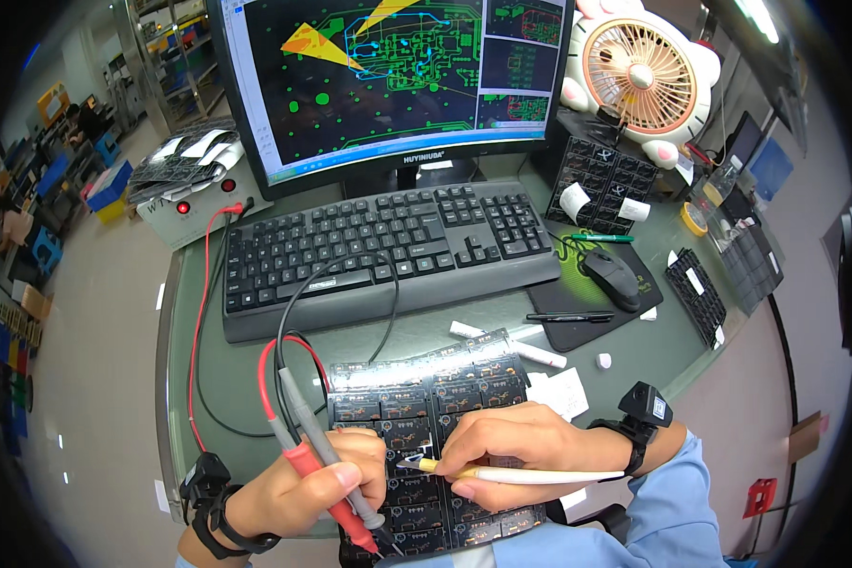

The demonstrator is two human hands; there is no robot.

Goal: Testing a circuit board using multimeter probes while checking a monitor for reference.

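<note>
A black circuit board panel (478, 374), divided into many small repeated boards, lies in front of me and is partly covered by my hands. My left hand (298, 488) is closed around two multimeter probes, a red one (305, 461) and a grey one (305, 414). Their tips point down toward the panel's near left edge; contact cannot be made out. In my right hand (511, 440) is a craft knife (549, 476) with a long white handle and yellow collar. Its pointed metal tip is over the panel's middle, close to my left fingers.
Behind the panel stand a black keyboard (379, 237) and a monitor (398, 85) showing a circuit layout. A mouse (611, 279), a black pen (570, 317) and a fan (639, 76) are to the right. Red and black probe leads run left to a test box (194, 213).
</note>
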